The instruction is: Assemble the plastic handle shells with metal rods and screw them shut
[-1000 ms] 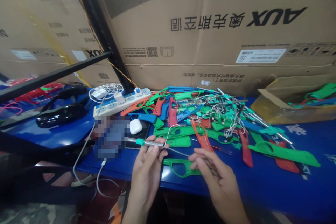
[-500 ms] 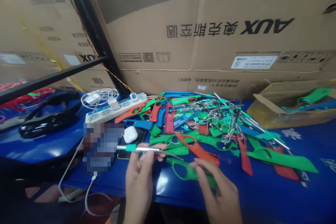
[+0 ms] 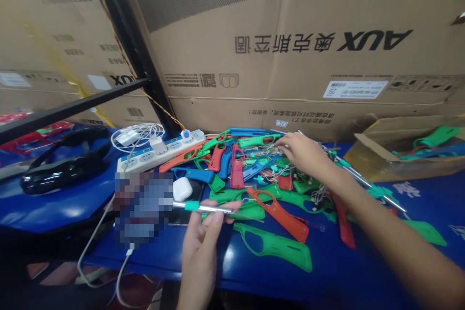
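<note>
My left hand is closed on a lighter nozzle tube, a shiny metal rod with a teal collar, its collar end pointing left. A thin wire-like end runs out past its right side. Over the back of the pile reaches my right hand, with bent fingers drawn together among the small parts; what they grip is hidden. A green lighter handle shell lies flat at the table's front, right of my left hand. Behind it rests an orange lighter handle shell.
A power strip with plugs, a white earbud case and a blurred-out device on a cable lie left. An open carton of parts stands right. Large cardboard boxes form the back wall.
My right hand has moved from beside the green shell at the front up to the back of the pile. My left hand keeps hold of the tube, slightly further right in view.
</note>
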`<state>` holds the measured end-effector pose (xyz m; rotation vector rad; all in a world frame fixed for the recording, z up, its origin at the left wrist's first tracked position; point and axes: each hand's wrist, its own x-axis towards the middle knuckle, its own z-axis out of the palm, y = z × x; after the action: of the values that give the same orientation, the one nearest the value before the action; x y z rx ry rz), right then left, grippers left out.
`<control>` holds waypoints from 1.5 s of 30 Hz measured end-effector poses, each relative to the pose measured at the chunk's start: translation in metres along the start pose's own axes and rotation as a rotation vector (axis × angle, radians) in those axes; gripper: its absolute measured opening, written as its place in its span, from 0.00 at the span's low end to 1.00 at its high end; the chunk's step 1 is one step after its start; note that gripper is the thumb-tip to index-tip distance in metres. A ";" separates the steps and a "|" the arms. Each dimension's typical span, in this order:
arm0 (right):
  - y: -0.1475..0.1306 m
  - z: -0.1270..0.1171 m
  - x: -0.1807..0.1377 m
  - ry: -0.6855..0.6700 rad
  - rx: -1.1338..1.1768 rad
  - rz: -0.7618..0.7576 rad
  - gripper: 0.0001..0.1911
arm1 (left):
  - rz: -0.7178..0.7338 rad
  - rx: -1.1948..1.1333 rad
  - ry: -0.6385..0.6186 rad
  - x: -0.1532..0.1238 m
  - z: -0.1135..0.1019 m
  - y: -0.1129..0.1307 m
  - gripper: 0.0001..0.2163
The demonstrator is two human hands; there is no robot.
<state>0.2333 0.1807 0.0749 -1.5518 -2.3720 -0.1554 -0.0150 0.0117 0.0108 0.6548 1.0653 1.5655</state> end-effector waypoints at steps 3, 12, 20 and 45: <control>0.004 0.013 0.028 -0.135 -0.052 -0.034 0.06 | -0.006 -0.002 -0.001 0.000 -0.001 0.000 0.21; 0.002 0.017 0.052 -0.380 -0.124 -0.042 0.09 | -0.003 -0.015 -0.049 -0.001 0.003 0.002 0.20; 0.012 -0.012 0.041 -0.182 0.164 0.008 0.05 | -0.013 -0.005 -0.071 -0.001 0.003 0.003 0.20; -0.015 -0.065 0.013 0.348 1.366 0.059 0.17 | -0.012 0.083 -0.103 0.001 0.004 0.003 0.18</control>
<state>0.2270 0.1693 0.1415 -0.7696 -1.4540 0.9207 -0.0133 0.0134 0.0146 0.7759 1.0599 1.4671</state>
